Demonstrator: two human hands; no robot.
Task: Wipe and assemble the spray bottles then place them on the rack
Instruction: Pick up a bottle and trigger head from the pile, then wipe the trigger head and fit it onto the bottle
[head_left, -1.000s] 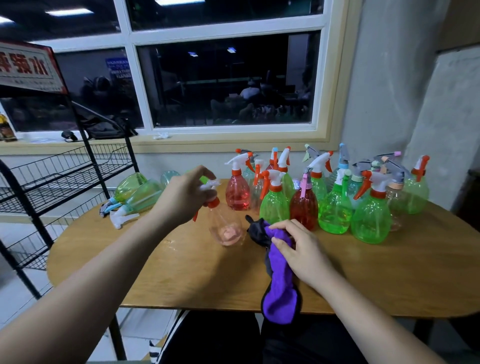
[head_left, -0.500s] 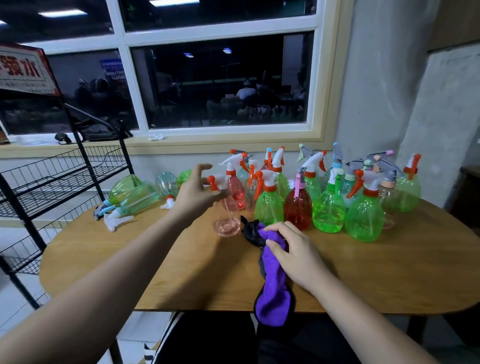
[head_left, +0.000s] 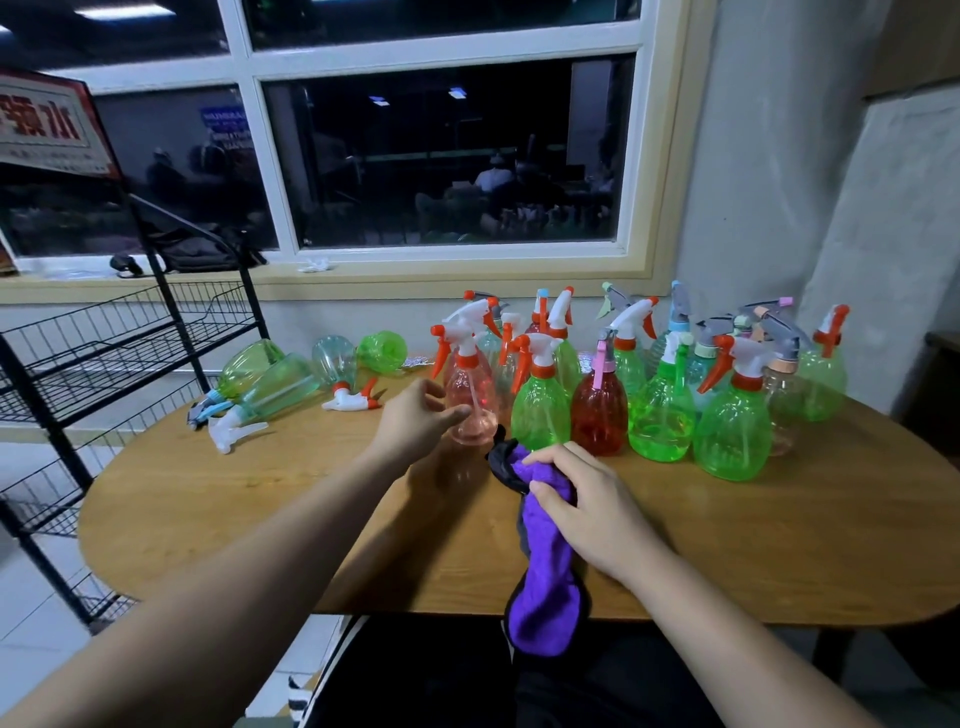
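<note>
Head view: left hand (head_left: 415, 423) loose, empty, beside pink bottle (head_left: 470, 402); right hand (head_left: 587, 499) squeezes soft cloth (head_left: 540, 592) by the tabletop (head_left: 260, 493) front edge; bottle looks light, slippery; hold its neck.

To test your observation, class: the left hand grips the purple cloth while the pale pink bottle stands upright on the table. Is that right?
No. The head view shows the right hand gripping the purple cloth; the left hand is open by the pale pink bottle, which does stand upright on the table.
</note>
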